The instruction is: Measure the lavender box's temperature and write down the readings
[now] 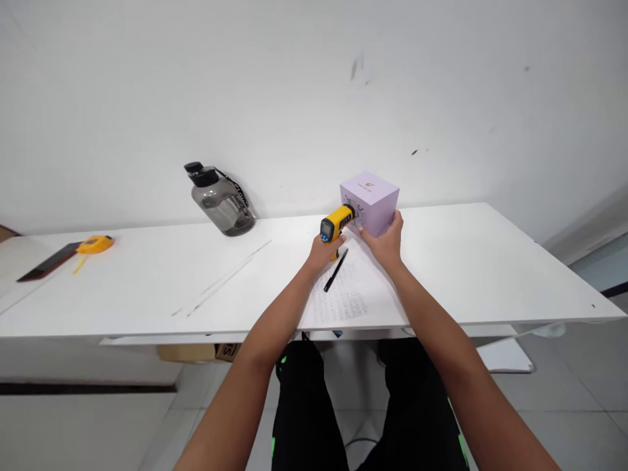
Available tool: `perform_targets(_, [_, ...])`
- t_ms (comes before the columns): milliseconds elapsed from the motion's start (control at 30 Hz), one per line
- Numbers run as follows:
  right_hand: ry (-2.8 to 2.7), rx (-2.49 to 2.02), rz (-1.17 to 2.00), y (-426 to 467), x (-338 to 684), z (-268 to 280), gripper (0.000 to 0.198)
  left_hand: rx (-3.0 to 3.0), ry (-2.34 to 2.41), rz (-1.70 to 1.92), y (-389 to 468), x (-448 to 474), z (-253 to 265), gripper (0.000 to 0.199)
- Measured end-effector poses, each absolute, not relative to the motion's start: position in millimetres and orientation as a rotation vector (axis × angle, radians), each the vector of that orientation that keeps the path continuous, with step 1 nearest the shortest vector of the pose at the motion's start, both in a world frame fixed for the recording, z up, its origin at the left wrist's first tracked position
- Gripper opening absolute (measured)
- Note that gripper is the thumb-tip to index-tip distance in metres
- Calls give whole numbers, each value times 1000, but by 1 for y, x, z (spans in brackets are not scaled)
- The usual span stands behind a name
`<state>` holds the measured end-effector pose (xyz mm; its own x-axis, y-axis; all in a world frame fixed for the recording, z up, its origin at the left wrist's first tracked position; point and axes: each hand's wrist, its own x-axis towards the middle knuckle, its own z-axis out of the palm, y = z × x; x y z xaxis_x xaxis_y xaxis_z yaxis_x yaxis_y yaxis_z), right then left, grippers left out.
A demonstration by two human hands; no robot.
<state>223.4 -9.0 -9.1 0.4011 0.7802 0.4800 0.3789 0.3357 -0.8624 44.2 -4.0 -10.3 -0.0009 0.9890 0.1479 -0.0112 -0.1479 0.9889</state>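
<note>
My left hand [324,254] is wrapped round the handle of a yellow and black infrared thermometer [338,221]. Its nozzle points at the near left side of a lilac box [380,212], touching it or very close; I cannot tell which. The box has a small gold mark on top and a printed pattern on that side. My right hand [386,243] grips the box low down, thumb on the front and fingers round its right side. Below both hands, a black pen [335,270] lies on a sheet of handwritten paper [338,304].
A tinted water bottle [220,203] with a black lid stands near the wall, left of my hands. Farther left on the white table [466,261] are a yellow tape measure [95,244] and a flat dark object [49,263]. The wall rises behind the table.
</note>
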Motion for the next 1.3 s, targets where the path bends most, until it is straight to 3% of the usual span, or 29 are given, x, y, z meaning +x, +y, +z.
perform_targets(133, [-1126, -1282, 478, -14, 217, -4, 98, 1276, 1073, 1292, -7, 45, -8, 48])
perform_targets(833, [-1089, -1282, 483, -13, 212, -5, 96, 1215, 1140, 1263, -12, 47, -5, 39])
perform_targets(1300, [-1110, -1269, 480, -10, 214, -8, 102, 1239, 1126, 1246, -10, 44, -9, 43])
